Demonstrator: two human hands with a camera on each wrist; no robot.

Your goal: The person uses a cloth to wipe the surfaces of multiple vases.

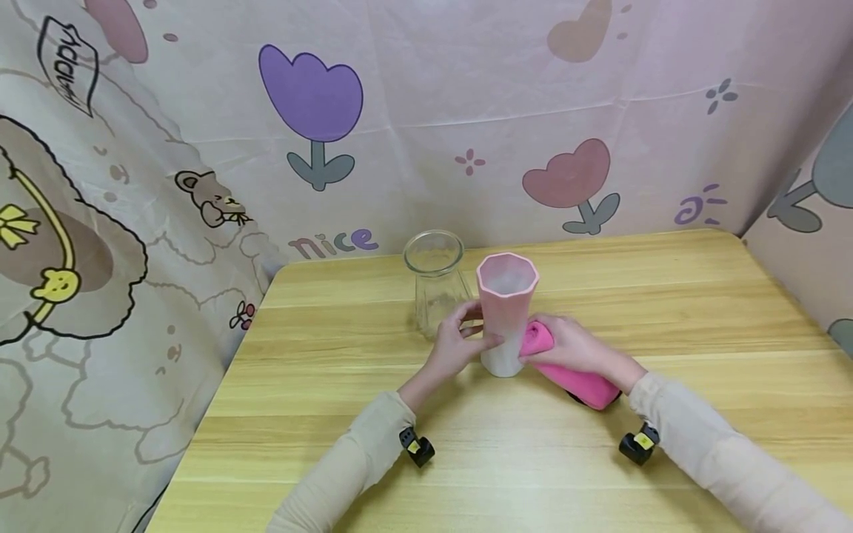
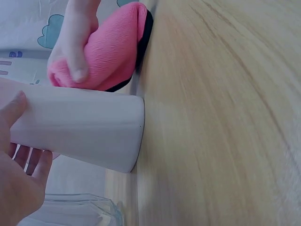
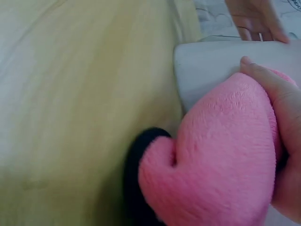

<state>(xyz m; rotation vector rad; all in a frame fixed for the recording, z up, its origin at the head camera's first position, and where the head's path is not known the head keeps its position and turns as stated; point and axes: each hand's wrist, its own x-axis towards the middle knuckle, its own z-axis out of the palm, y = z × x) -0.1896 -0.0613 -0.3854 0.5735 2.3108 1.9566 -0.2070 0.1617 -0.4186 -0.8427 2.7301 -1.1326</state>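
Note:
A tall vase (image 1: 505, 318), pink at its faceted rim and fading to white below, stands upright on the table. My left hand (image 1: 456, 342) holds it from the left side, thumb on the near face and fingers behind. In the left wrist view the white base of the vase (image 2: 94, 125) is at the table surface. A bunched pink fluffy cloth (image 1: 589, 383) with black edging is gripped by my right hand (image 1: 574, 345), close against the vase's right side. The right wrist view shows the cloth (image 3: 216, 155) overlapping the vase, with the thumb on top.
Just behind and left of the pink vase stands a clear glass vase (image 1: 433, 274) with a flared rim. The wooden table (image 1: 320, 385) backs onto a printed curtain (image 1: 426, 170). Small black cameras sit at both wrists.

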